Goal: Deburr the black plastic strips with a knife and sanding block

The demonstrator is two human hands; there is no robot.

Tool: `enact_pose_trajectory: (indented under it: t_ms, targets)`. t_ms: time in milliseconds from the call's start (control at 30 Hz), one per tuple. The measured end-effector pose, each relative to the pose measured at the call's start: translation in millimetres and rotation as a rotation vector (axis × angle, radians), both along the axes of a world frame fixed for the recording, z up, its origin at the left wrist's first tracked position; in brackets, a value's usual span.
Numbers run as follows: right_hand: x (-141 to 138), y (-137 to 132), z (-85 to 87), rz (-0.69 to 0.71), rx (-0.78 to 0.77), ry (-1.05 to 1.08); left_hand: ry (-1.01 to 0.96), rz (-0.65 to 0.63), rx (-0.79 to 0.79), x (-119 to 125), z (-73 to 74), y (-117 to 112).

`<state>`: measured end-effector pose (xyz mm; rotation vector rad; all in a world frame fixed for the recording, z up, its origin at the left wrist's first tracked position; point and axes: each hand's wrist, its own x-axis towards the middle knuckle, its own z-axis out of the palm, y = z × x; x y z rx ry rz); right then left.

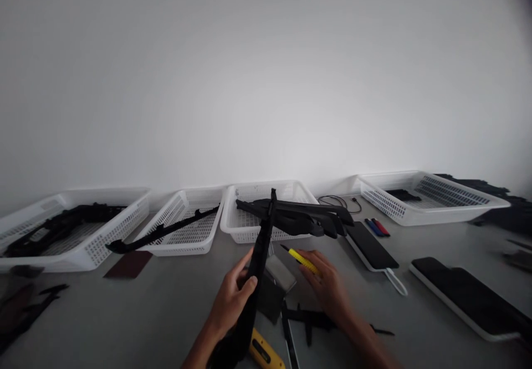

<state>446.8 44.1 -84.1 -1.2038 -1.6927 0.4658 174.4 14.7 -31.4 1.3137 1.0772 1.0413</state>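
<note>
My left hand (233,297) is closed around a long black plastic trim piece (258,258), which slants up and away from me. In my right hand (330,286) is a yellow-handled craft knife (304,260), its dark tip pointing left toward the trim piece, apart from it. Beneath and between my hands lie a grey block (281,272) and a dark sheet (269,300). A yellow tool (266,351) lies below, partly hidden by the trim piece. Small black parts (310,318) are on the table under my right wrist.
White baskets (141,200) holding black parts line the wall; another basket (453,214) is at right. Black trim pieces (307,214) stick out over the middle basket. Phone-like devices (369,244), coloured pens (377,226), a cable (338,200) and a dark red sheet (128,265) lie about.
</note>
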Motion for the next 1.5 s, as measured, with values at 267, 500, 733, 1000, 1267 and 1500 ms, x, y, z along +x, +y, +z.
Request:
enact_pose_trajectory:
  t_ms: [267, 500, 733, 1000, 1267, 1500]
  targets:
    - [3.2, -7.3, 12.5, 0.136, -0.038, -0.014, 0.043, -0.063, 0.046, -1.6, 5.3, -3.1]
    - [3.4, -10.2, 18.9, 0.182, -0.040, -0.013, 0.047, -0.067, 0.095, -0.4, 4.8, -3.6]
    - [1.4, -21.8, 37.7, 0.315, -0.137, 0.020, -0.006, -0.039, 0.088, -2.3, 0.0, -4.4]
    - [1.3, -19.8, 32.2, 0.141, -0.126, 0.034, -0.048, -0.010, 0.093, 1.4, -0.6, -5.1]
    - [-7.0, -25.6, 34.3, 0.148, -0.079, -0.016, -0.112, 0.071, 0.092, 4.0, -0.7, -5.9]
    - [0.8, -26.5, 32.1, 0.132, -0.066, -0.072, -0.131, 0.114, 0.060, 4.7, 1.2, -8.2]
